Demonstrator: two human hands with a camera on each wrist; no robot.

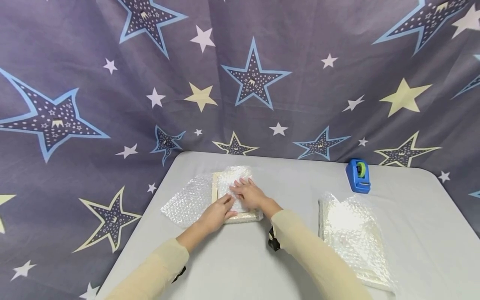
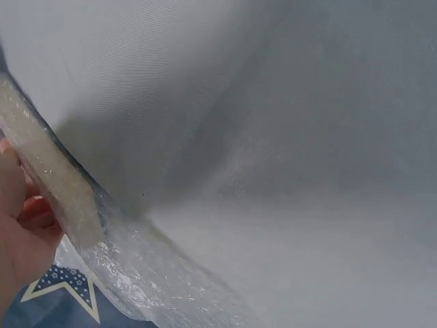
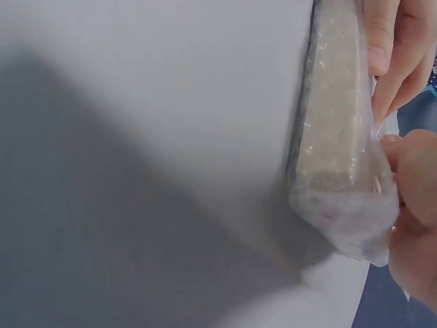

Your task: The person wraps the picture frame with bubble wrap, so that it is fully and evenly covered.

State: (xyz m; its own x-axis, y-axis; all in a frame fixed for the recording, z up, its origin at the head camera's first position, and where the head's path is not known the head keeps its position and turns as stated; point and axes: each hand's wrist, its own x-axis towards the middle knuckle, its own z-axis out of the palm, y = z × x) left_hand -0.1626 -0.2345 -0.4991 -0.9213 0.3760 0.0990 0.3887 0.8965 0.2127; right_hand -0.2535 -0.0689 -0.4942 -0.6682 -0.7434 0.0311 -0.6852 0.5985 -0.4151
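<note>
A pale flat frame lies on the table with bubble wrap folded over its top. My left hand rests on its front left part, fingertips on the wrap and thumb near the front edge. With fingers spread, my right hand presses the wrap near the middle. A loose flap of bubble wrap spreads out to the left. In the right wrist view, the clear wrap bunches at the corner of the pale edge, beside the right hand. The left wrist view shows the left hand beside the wrapped edge.
A second bubble-wrapped flat package lies on the right side of the table. Behind it stands a blue tape dispenser with a green roll. A star-patterned curtain hangs along the back edge of the grey-white table.
</note>
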